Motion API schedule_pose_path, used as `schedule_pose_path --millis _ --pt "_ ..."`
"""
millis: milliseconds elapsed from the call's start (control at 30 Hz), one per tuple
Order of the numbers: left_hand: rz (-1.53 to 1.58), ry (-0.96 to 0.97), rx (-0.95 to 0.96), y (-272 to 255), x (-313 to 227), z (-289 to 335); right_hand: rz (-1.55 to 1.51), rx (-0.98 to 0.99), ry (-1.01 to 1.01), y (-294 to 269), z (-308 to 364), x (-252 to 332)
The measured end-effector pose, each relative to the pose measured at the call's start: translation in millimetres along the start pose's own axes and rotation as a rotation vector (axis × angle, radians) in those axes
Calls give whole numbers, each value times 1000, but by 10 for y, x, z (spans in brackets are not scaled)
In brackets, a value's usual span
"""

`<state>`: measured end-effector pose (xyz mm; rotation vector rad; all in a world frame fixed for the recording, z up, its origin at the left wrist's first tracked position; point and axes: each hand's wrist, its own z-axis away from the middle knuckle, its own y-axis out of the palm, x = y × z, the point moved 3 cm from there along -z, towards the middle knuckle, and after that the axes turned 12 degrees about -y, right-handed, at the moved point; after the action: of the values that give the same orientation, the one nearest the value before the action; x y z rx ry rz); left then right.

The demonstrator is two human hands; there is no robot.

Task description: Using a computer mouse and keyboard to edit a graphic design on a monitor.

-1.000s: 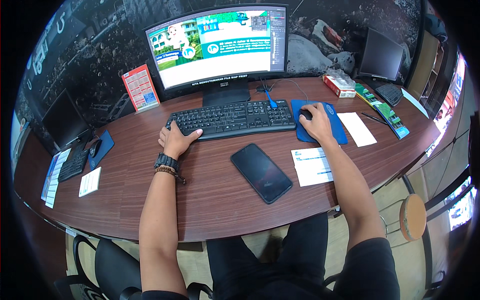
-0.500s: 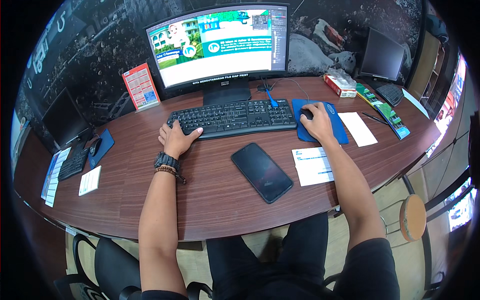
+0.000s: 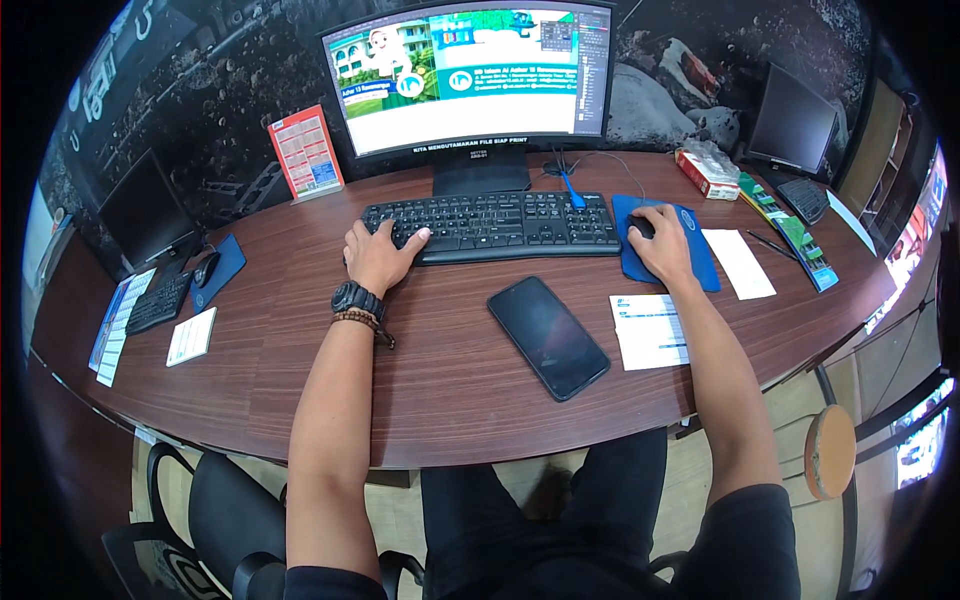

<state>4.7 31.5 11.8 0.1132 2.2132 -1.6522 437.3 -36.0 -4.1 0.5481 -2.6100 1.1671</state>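
Observation:
My left hand [image 3: 380, 256] rests over the left end of a black keyboard [image 3: 490, 243], fingers apart and thumb near the lower row of keys. A watch and a beaded bracelet circle that wrist. My right hand [image 3: 664, 246] is wrapped over a black computer mouse [image 3: 641, 227], which lies on a blue mouse pad [image 3: 704, 268]; the hand hides part of the mouse. Behind the keyboard stands a curved monitor [image 3: 470, 80] showing a green and white graphic layout. A dark smartphone [image 3: 549, 338] lies on the desk between my forearms.
Printed paper [image 3: 648, 330] lies beside my right forearm, with a blank white sheet [image 3: 738, 264] beyond it. A red calendar [image 3: 306, 153] stands left of the monitor. A small box [image 3: 708, 178] sits at the back right. Another keyboard [image 3: 160, 302] is at the desk's left.
The view has shifted slightly, so the desk and monitor appear farther right. My left hand stays on the keyboard and my right hand on the mouse.

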Motion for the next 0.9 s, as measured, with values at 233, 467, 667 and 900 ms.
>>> schedule_pose_path --millis 233,467,667,900 --pt "-16 -6 -8 12 1 -21 -14 18 -29 -10 -8 83" --pt "3 -5 9 29 4 -2 -49 51 -81 -13 -11 109" --pt "13 1 -13 50 52 11 -68 58 -99 -15 -4 117" --pt "24 7 19 48 75 -6 -90 43 -118 0 -5 104"
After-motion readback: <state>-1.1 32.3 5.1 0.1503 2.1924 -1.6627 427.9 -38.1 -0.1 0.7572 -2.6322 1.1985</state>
